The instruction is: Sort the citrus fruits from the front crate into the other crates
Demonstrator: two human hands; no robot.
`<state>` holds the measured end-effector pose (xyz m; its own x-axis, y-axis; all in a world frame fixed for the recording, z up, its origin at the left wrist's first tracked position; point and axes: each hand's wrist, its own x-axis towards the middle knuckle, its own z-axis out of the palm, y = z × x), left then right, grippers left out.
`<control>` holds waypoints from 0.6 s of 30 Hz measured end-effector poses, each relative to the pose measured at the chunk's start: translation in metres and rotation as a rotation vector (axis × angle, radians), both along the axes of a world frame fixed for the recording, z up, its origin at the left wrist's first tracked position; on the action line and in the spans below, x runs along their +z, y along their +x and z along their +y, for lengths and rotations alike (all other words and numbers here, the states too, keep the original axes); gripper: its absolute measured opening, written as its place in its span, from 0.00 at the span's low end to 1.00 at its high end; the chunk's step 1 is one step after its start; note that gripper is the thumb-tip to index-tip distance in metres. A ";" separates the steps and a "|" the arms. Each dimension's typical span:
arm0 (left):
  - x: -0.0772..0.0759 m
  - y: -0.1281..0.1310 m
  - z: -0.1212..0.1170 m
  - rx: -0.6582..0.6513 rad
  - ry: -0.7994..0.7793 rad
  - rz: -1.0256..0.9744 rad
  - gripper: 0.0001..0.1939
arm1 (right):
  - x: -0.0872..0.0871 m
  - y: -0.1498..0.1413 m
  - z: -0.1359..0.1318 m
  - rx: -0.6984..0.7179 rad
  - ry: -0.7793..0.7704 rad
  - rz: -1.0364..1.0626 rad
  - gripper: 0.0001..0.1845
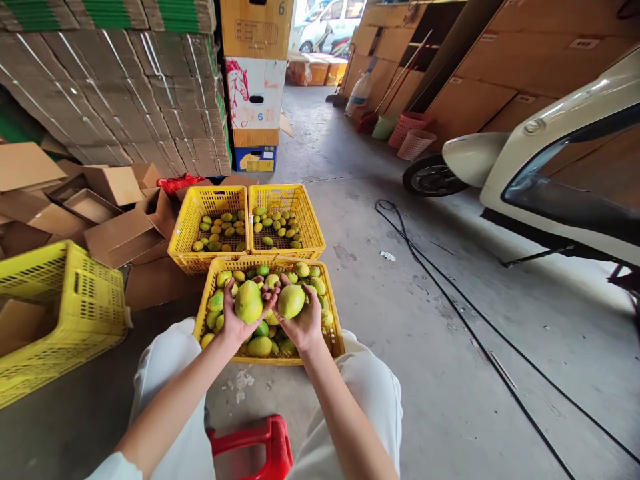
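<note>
My left hand cups a large oval yellow-green fruit in its upturned palm, thumb along its left side. My right hand holds a slightly smaller yellow-green fruit the same way, with the thumb on its right. The fingertips of the two hands come close together between the fruits. Both hands are above a yellow plastic crate between my knees. Several more green and yellow fruits lie inside that crate, some hidden behind my hands.
Behind stand two yellow crates with smaller fruits. To the left are another yellow crate and loose cardboard. A red stool is below me. Black cables cross the floor near a white vehicle.
</note>
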<state>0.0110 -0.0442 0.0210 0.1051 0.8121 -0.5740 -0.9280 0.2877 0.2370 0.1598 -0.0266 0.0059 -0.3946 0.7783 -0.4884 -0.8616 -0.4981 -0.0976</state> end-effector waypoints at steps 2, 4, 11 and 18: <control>0.000 -0.005 0.000 0.013 0.009 0.013 0.22 | 0.002 0.001 0.000 -0.033 0.056 -0.021 0.20; -0.001 -0.008 -0.001 0.002 0.034 0.019 0.26 | 0.003 0.001 0.000 -0.044 0.110 -0.030 0.26; 0.003 -0.007 -0.002 -0.007 0.079 -0.035 0.11 | 0.000 -0.005 -0.005 0.040 0.113 0.009 0.13; 0.005 -0.012 0.003 -0.048 0.063 0.050 0.17 | -0.006 -0.006 -0.002 0.050 0.096 -0.028 0.07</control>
<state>-0.0011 -0.0414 0.0257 0.1178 0.8414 -0.5274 -0.9000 0.3149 0.3013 0.1542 -0.0286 -0.0004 -0.4215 0.8016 -0.4240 -0.8323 -0.5276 -0.1700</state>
